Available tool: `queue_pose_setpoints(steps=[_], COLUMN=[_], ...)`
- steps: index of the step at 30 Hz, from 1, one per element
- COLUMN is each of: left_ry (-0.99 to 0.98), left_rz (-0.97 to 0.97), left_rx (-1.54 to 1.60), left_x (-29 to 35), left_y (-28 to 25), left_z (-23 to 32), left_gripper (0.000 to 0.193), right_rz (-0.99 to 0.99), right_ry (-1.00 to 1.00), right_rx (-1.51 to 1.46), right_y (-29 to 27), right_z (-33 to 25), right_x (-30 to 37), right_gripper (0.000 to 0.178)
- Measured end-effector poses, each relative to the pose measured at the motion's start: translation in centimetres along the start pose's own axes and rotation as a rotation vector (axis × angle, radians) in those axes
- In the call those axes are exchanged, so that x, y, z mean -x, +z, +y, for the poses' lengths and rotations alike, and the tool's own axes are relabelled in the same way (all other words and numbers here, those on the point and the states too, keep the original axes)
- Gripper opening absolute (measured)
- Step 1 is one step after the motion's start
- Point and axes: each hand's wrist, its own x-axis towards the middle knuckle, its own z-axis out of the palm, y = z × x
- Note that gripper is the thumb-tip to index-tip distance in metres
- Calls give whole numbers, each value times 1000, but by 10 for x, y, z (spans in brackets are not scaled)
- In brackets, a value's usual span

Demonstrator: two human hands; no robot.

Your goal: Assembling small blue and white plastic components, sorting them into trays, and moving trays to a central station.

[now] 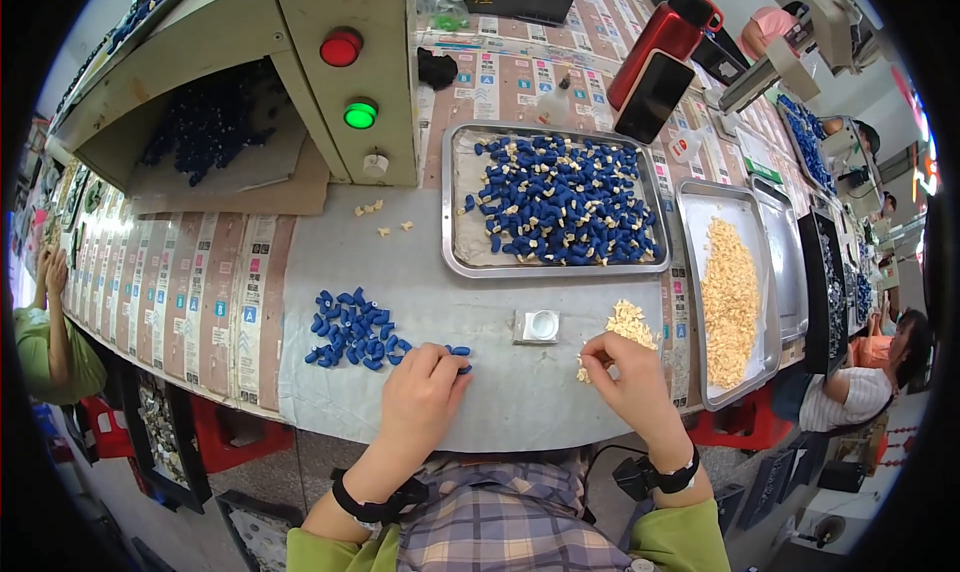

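Observation:
My left hand (425,384) is closed on the grey work sheet, its fingertips on a small blue plastic part (458,351). A loose pile of the same blue parts (356,328) lies just to its left. My right hand (630,372) is pinched at the near edge of a small heap of cream-coloured pieces (630,322); whatever sits between its fingertips is too small to make out. Between the hands, slightly farther off, stands a small whitish square block with a round recess (537,326).
Behind the block sits a metal tray (455,262) of mixed blue and cream parts. Right of it, another tray (690,272) holds cream pieces. A beige machine (390,92) with red and green lights stands far left. A phone (655,97) leans against a red flask (665,32).

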Motion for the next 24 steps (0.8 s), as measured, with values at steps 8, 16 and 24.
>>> queue_pose_setpoints(steps=[8,16,24], left_ry=[-396,-572,-594], left_rz=[-124,-291,-253], left_rx=[697,1368,1396], left_x=[2,-2,0], left_y=[-11,5,12], left_z=[10,11,16], left_gripper=[11,9,8], right_rz=[-7,-89,-20], right_ry=[82,130,-227], right_rx=[-284,-444,101], right_y=[-4,8,18], right_z=[-5,4,-6], right_x=[-19,-24,-43], right_gripper=[12,13,8])
